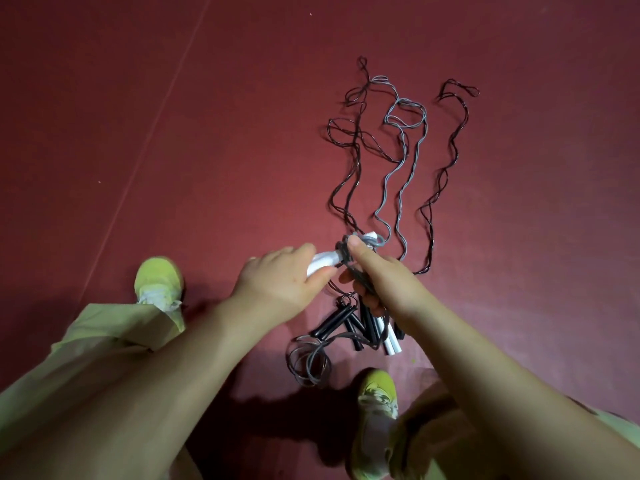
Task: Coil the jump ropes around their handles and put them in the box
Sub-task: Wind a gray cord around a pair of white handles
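Note:
My left hand [282, 280] grips a pair of white jump-rope handles [323, 263] at their near end. My right hand [375, 271] pinches a cord against the far end of those handles, where grey and dark turns are wound. A grey rope [398, 174] and several black ropes [446, 168] trail away across the floor in wavy lines. Under my hands lie black handles [330, 323] and another white handle pair [389, 341], with a loose loop of dark cord [308, 365] beside them. No box is in view.
The floor is a dark red mat [173, 98] with a seam running diagonally on the left. My left shoe [159, 282] and right shoe [375, 396], both yellow-green, stand either side of the handle pile, with khaki trouser legs below.

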`<state>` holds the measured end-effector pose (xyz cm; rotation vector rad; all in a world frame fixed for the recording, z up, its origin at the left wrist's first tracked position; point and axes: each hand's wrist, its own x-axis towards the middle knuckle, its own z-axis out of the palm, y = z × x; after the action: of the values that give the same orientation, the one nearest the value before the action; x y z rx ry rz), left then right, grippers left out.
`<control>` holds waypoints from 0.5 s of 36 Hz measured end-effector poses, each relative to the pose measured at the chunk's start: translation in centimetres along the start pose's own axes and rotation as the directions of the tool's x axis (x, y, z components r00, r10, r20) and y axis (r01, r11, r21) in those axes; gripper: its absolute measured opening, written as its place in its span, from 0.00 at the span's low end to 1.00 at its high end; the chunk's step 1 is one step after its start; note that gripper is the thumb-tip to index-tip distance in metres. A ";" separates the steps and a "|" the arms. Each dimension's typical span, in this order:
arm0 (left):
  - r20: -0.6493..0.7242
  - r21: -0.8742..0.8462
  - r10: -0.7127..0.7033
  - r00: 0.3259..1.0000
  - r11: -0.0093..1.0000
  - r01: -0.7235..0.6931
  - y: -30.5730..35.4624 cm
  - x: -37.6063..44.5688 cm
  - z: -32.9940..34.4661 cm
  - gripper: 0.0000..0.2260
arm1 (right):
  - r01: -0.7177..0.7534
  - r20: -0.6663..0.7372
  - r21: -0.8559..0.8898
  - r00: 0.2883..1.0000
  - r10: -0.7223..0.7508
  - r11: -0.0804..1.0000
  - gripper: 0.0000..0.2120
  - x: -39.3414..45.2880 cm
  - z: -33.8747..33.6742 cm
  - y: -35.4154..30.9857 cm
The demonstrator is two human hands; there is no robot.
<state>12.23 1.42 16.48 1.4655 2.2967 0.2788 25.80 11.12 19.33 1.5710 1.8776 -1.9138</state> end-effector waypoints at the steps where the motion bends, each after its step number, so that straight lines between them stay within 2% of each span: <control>1: -0.019 0.031 0.024 1.000 0.999 -0.023 0.1 -0.1 0.0 0.18 | -0.013 -0.003 0.017 1.000 0.013 1.000 0.29 -0.1 -0.1 0.0; 6: -0.097 0.040 0.118 0.988 0.993 -0.114 0.1 -0.1 -0.2 0.19 | -0.011 0.009 0.104 1.000 0.010 0.995 0.23 -0.3 -0.1 -0.1; 7: -0.088 -0.011 0.129 0.988 0.991 -0.130 0.0 0.0 -0.2 0.17 | 0.004 0.001 0.125 1.000 -0.004 0.992 0.21 -0.4 -0.1 -0.2; 9: 0.008 -0.240 0.111 0.994 0.965 -0.106 -0.3 0.2 -0.3 0.15 | 0.044 -0.018 0.158 0.999 -0.042 0.987 0.16 -0.4 -0.2 -0.4; 11: 0.171 -0.532 0.082 0.982 0.847 0.022 -0.2 0.5 -0.6 0.17 | 0.078 -0.039 0.168 0.997 -0.072 0.983 0.16 -0.3 -0.5 -0.4; 14: 0.352 -0.800 0.128 0.927 0.556 0.227 0.5 0.1 -1.4 0.13 | 0.108 -0.056 0.212 0.994 -0.098 0.971 0.15 -0.2 -0.8 -0.4; 16: 0.498 -0.832 0.165 0.851 0.367 0.416 0.7 -0.2 -2.0 0.17 | 0.128 -0.043 0.235 0.992 -0.121 0.963 0.14 -0.2 -0.8 -0.4; 18: 0.599 -0.797 0.233 0.766 0.264 0.543 0.4 -0.3 -2.2 0.25 | 0.161 -0.025 0.252 0.987 -0.160 0.954 0.13 -0.1 -0.8 -0.2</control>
<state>11.76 1.40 18.69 0.4518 1.1589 0.8158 26.19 11.69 19.77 1.5240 1.8781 -2.3026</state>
